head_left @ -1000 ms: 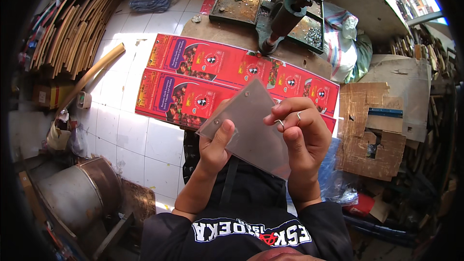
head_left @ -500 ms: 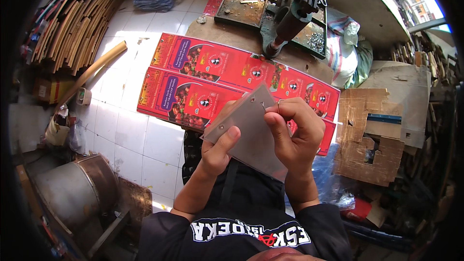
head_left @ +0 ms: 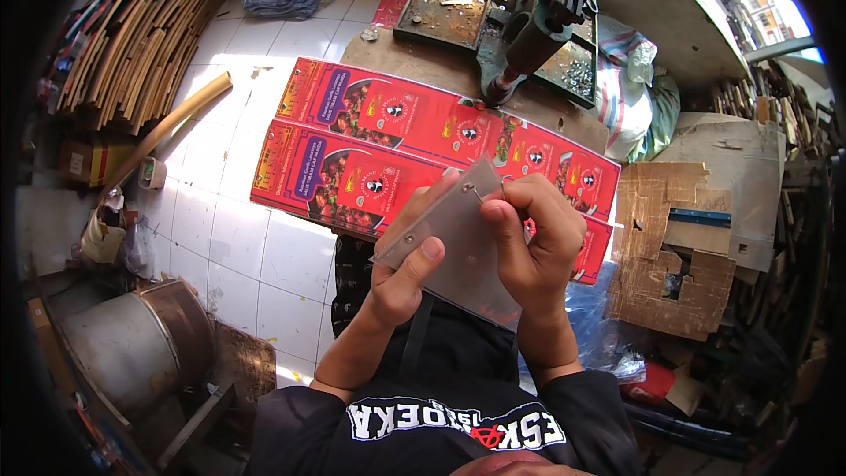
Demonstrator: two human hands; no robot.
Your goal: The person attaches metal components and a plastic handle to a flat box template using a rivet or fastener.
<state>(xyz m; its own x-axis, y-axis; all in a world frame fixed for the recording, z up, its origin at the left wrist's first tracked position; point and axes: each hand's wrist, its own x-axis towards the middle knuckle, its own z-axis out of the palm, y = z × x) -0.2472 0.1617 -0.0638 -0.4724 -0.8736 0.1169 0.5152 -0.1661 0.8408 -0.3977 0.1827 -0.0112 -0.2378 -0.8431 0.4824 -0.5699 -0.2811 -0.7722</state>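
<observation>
Two hands (head_left: 398, 286), left clamped on grey sheet (head_left: 467, 256), right (head_left: 540, 242) pinching thin bent wire (head_left: 477, 193)

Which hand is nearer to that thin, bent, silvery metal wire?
Right. The right hand pinches the bent metal wire between thumb and fingers; the left hand is lower and to its left, holding the flat, grey, plastic-looking panel.

The grey sheet (head_left: 463, 256) partly hides the left of 2 hands (head_left: 398, 286); the upper edge crops the dark machine (head_left: 536, 47).
</observation>
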